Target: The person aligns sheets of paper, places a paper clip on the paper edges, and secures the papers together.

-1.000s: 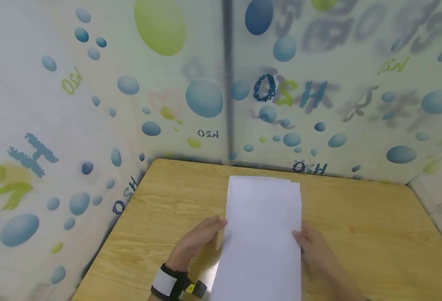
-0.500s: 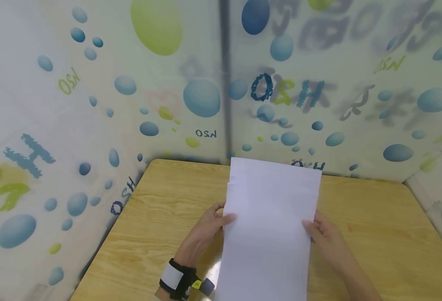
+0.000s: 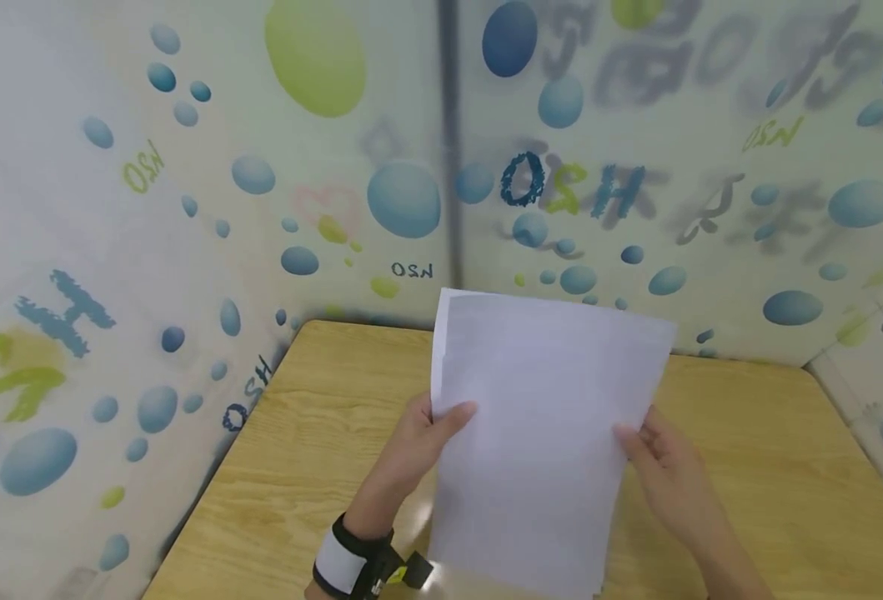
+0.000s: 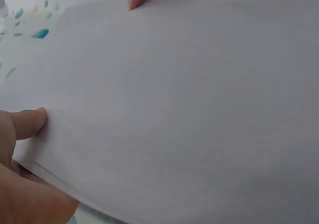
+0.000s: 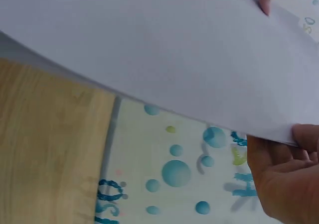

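In the lower centre of the head view, I saw a thin stack of blank white rectangular paper sheets held over a pale yellow-brown wood-grain desk. Its far edge overlapped the pale wall printed with blue and green ovals behind; I could not tell whether its near edge touched the desk.

The person's bare left hand, left of centre, pinched the stack's left edge, thumb flat on the face and fingers behind. A black wrist strap with a white panel circled that wrist at the bottom of the frame. The bare right hand, right of centre, gripped the right edge, thumb on top and fingers curled beneath.

Along the upper left of the stack I noticed a narrow strip of a lower sheet peeking out, and layered edges showed at lower left in the left wrist view, so the sheets were not quite flush. The right wrist view showed the long edge bowing slightly.

To my mind, handling it well called for light, matched pressure from both thumbs, enough to stop sheets sliding without creasing them, and hands level with each other while the edges were squared.
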Tool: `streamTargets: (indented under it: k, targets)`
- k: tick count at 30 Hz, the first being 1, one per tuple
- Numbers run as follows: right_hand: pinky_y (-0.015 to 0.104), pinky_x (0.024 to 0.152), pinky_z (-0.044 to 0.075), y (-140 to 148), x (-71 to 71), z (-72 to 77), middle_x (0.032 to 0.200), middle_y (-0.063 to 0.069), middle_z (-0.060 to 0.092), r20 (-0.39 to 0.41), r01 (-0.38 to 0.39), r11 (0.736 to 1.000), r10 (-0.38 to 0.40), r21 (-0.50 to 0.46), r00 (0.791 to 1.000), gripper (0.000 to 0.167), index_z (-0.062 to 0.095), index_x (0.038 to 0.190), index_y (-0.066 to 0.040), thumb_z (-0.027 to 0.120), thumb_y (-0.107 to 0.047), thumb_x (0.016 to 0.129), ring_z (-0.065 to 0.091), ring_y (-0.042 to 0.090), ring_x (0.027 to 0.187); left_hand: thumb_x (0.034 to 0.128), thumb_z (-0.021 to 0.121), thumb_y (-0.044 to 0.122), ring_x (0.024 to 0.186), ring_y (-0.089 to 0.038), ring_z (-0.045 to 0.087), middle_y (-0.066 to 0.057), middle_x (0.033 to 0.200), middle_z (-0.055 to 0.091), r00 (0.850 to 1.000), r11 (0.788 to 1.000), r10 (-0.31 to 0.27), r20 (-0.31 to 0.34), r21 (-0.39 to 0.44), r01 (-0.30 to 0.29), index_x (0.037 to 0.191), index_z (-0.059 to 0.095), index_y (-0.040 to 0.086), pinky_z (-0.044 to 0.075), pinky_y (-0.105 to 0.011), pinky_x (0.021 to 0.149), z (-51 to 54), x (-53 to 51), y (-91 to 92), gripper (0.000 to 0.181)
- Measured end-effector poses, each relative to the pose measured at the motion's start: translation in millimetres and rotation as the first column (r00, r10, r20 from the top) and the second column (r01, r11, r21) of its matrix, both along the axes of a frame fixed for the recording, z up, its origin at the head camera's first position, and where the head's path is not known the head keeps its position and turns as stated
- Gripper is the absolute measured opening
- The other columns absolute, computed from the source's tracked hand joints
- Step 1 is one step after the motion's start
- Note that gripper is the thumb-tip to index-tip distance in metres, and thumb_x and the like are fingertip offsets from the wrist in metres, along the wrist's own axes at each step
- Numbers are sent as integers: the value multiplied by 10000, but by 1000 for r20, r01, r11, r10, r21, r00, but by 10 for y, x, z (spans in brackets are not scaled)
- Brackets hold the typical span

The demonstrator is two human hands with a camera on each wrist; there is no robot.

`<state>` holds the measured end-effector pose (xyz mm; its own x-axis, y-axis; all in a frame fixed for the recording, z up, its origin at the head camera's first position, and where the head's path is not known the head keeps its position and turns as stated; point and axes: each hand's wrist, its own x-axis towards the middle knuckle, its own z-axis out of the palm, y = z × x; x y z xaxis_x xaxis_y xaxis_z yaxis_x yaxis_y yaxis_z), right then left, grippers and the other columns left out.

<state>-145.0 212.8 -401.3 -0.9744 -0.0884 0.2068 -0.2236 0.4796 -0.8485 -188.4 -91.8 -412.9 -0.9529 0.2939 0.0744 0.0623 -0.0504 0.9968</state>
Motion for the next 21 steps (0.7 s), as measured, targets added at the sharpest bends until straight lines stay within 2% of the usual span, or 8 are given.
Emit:
streamTargets:
  k: [4,8,11,14,15,16,19,21]
  targets:
    - [159,817,480,-50,40,117,1172,16,645,-175,41,997,-52,-64,983,280,537,1287,-42,481,-34,1012,608,30,1017,962,629,209,856,-229,656,-107,992,691,987,994,88,-133,-51,-95,1126,642,16,523,-387,729,224,84,55,254]
    - [131,827,457,-66,125,231,1113,-116,629,-290,100,993,-115,-68,950,220,553,1186,6,505,48,976,595,14,1018,957,616,92,825,-212,666,-111,964,703,954,994,86,-289,-40,-102,1054,661,0,536,-381,684,374,170,62,141]
    - [138,834,458,-41,169,249,1111,-41,633,-423,65,995,-94,-82,901,232,556,1145,63,514,137,929,599,52,1028,944,604,22,863,-211,671,-125,983,703,914,998,53,-402,-21,-67,1042,663,-12,537,-372,702,432,222,40,119]
    - [169,849,471,-18,168,216,1101,83,630,-540,-32,994,-30,-105,841,248,548,1112,135,496,218,884,610,118,1041,937,596,-13,896,-212,670,-129,1009,701,883,999,25,-469,-18,-38,1058,662,-7,536,-374,728,429,228,16,139]
    - [168,848,472,-19,164,201,1103,78,632,-547,-35,994,-29,-106,837,246,551,1107,139,496,221,881,611,115,1042,940,590,-17,900,-218,675,-129,1011,703,881,999,16,-472,-17,-27,1061,666,-3,540,-379,732,413,217,13,143]
    - [170,849,473,-24,156,189,1120,57,636,-537,-29,994,-31,-102,843,249,555,1116,130,496,212,889,609,104,1056,945,584,-17,893,-220,680,-129,1004,705,884,1000,11,-467,-17,-21,1056,669,-1,544,-383,730,395,203,14,141]
    - [143,833,465,-50,153,145,1135,-101,637,-468,58,996,-86,-75,879,248,580,1120,89,519,183,899,601,21,1053,959,580,11,840,-209,685,-105,952,714,900,999,28,-435,-29,-45,1011,685,19,546,-381,695,328,165,30,118]
    - [139,827,467,-76,148,128,1146,-142,628,-439,86,994,-106,-65,892,241,583,1131,79,527,160,911,597,-1,1054,972,567,29,817,-236,690,-111,926,714,913,999,37,-407,-20,-50,988,688,17,548,-403,678,291,154,50,122]
